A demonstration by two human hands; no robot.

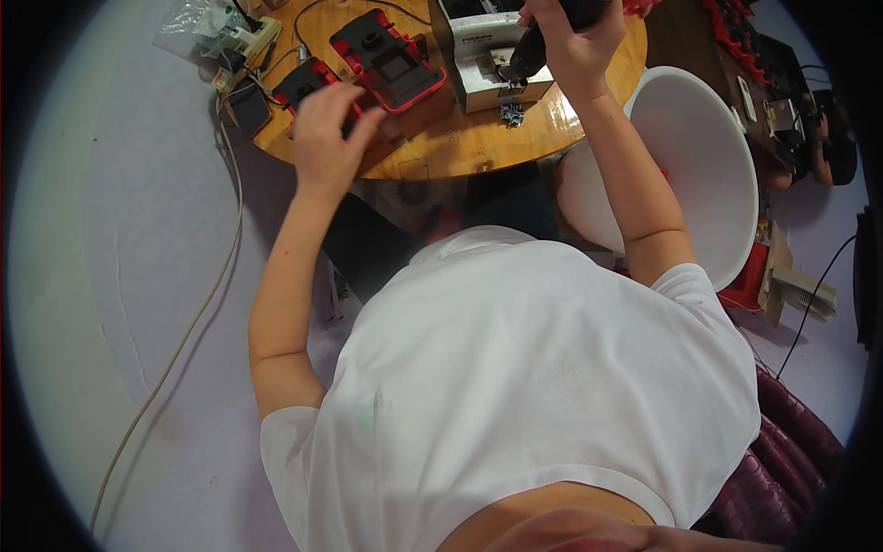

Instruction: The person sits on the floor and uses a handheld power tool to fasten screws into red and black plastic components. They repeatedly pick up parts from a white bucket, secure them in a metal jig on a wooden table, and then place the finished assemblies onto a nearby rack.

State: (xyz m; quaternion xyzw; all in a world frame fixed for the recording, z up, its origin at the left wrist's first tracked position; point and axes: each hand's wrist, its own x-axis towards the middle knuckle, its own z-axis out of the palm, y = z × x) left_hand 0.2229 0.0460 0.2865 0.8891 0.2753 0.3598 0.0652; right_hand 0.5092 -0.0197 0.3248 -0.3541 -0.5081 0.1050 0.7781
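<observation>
My right hand point(587, 46) is wrapped round a black electric screwdriver point(528, 55). The tool slants down to the left, its tip at a small cardboard box point(504, 90). A little pile of screws point(512, 114) lies on the table just in front of that box. On the left, my left hand point(329, 133) is slightly blurred, thumb apart from the fingers, with nothing visible in it. It hovers over the near edge of a black and red case part point(305, 81), partly hiding it. A larger black and red case part point(391, 66) lies to its right.
The round wooden table point(441, 164) has its near edge in front of me. A large white bucket-like container point(704, 166) stands at its right. A power strip point(253, 41), cables and a clear plastic bag point(189, 28) crowd the far left. A long cable point(207, 294) runs down the left side.
</observation>
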